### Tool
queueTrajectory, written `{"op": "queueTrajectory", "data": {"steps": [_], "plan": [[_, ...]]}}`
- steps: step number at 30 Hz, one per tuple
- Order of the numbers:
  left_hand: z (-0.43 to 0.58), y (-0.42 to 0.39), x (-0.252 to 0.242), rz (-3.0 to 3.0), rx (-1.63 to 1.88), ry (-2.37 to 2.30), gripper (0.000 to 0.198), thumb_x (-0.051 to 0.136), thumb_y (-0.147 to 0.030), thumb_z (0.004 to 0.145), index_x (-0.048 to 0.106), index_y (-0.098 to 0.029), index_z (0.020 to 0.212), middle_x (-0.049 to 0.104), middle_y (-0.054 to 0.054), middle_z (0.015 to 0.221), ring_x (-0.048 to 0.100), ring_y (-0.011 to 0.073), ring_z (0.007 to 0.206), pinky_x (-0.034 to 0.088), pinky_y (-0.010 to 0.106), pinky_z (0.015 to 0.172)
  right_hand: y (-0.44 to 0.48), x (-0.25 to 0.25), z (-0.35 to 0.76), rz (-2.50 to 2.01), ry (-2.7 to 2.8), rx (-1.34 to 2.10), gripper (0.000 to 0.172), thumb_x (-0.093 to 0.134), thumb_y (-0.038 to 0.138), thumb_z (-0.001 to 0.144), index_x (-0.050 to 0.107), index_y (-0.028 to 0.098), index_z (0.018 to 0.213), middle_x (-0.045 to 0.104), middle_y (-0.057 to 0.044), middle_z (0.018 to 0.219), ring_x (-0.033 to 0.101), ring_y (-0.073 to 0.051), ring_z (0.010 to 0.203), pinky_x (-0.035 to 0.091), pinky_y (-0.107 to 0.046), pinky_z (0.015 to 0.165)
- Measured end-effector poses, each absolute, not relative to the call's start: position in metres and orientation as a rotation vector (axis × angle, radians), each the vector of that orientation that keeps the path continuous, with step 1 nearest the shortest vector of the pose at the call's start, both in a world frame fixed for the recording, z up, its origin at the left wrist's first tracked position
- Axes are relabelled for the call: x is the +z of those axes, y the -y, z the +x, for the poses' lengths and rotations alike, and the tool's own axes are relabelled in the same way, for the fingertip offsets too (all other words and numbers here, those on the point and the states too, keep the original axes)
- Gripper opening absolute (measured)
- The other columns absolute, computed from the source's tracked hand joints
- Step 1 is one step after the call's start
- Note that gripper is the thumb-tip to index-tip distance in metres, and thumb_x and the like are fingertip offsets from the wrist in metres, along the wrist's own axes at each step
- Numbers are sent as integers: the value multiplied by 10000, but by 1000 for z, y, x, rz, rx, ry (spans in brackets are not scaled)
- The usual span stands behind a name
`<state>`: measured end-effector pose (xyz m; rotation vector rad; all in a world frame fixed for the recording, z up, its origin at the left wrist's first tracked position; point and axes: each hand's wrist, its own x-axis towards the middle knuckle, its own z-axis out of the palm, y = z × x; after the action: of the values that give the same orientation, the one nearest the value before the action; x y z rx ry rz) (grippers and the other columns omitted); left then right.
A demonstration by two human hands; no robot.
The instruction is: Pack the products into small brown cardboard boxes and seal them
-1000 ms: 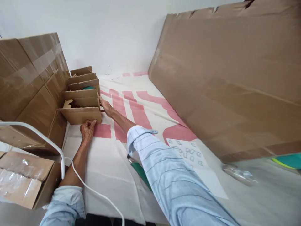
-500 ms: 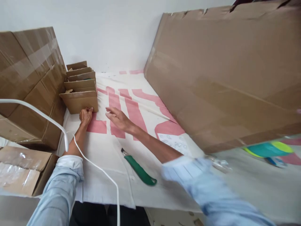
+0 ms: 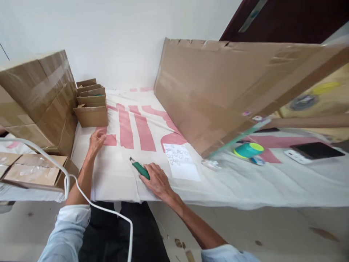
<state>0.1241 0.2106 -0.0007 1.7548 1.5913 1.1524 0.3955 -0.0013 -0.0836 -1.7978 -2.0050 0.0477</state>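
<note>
A green utility knife (image 3: 141, 170) lies on the white cloth, its blade end toward the upper left. My right hand (image 3: 156, 179) is over the rear of its handle, fingers closed around it, hiding that end. My left hand (image 3: 97, 141) is just in front of the row of small cardboard boxes (image 3: 92, 117), apart from them. Its fingers are loosely bent and slightly apart, with nothing seen in them. The boxes have raised flaps and stand one behind another.
Taped cartons (image 3: 58, 105) are stacked at the left, with a lower carton (image 3: 40, 171) in front. A large cardboard sheet (image 3: 212, 91) leans at the right. Near it lie printed paper (image 3: 180, 162), a teal-and-yellow object (image 3: 248, 150) and a phone (image 3: 317, 150). A white cable (image 3: 100, 207) crosses my left arm.
My right hand has come down and back from near the boxes onto the utility knife. My left hand has let go of the front box and drawn back a little. The view has turned right.
</note>
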Motion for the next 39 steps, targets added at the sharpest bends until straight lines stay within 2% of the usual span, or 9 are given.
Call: {"op": "queueTrajectory", "data": {"steps": [7,13,16,19,21,25,28,32,39], "plan": [[112,-91,13,1964,1038,-1332,374,769,-212,831,777,-204,1205,824,88,1111,781,221,930,631,313,771,4,-115,395,-1686,1890,-166,188,589,255,971,713,185,1093,659,-88,939,595,-276,913,446,-374,822],[55,-31,61,2134,1114,-1335,385,787,-265,877,750,-230,1258,771,104,1231,727,279,1159,574,468,1065,-2,-134,402,-1664,1877,-198,233,606,298,950,732,160,1088,659,-104,919,591,-288,895,435,-387,801],[6,-17,87,2351,1033,-1314,587,864,-404,847,690,-228,1380,691,145,1393,647,332,1334,491,526,1184,-4,-135,402,-1712,1863,-202,238,600,296,949,732,165,1096,668,-110,939,587,-289,904,429,-384,802],[-42,-15,105,2507,700,-1377,989,996,-455,660,572,-236,1526,538,198,1599,478,423,1520,383,611,1261,-6,-133,400,-1737,1845,-199,237,594,287,960,726,165,1115,669,-110,955,578,-283,914,424,-377,810],[-65,-18,113,2562,421,-1472,1131,1001,-396,623,466,-256,1610,443,207,1683,396,457,1571,359,661,1250,-8,-132,399,-1743,1831,-193,229,598,277,967,720,164,1125,665,-107,963,571,-277,922,417,-371,814],[-85,-34,119,2611,-53,-1608,1209,922,-238,596,363,-222,1667,355,244,1734,304,492,1609,356,685,1215,-9,-126,396,-1773,1808,-177,180,623,246,964,714,173,1100,657,-101,981,559,-266,941,401,-360,824],[-89,-46,121,2653,-191,-1619,1193,870,-227,584,365,-219,1665,387,242,1715,340,487,1590,364,638,1212,-8,-117,391,-1816,1793,-145,156,615,225,969,707,177,1086,658,-104,998,554,-271,968,397,-362,835],[-75,-56,119,2742,-136,-1545,1090,837,-313,623,424,-234,1629,540,192,1588,511,455,1460,398,558,1184,-9,-106,384,-1847,1774,-127,162,605,198,971,692,187,1107,670,-108,1048,553,-274,1018,394,-360,869],[48,-26,101,2844,116,-1387,993,903,-428,701,465,-224,1568,584,220,1519,564,461,1373,402,613,1122,-11,-105,387,-1875,1788,-161,177,591,215,988,678,200,1141,669,-99,1077,555,-271,1048,396,-355,884]]}}
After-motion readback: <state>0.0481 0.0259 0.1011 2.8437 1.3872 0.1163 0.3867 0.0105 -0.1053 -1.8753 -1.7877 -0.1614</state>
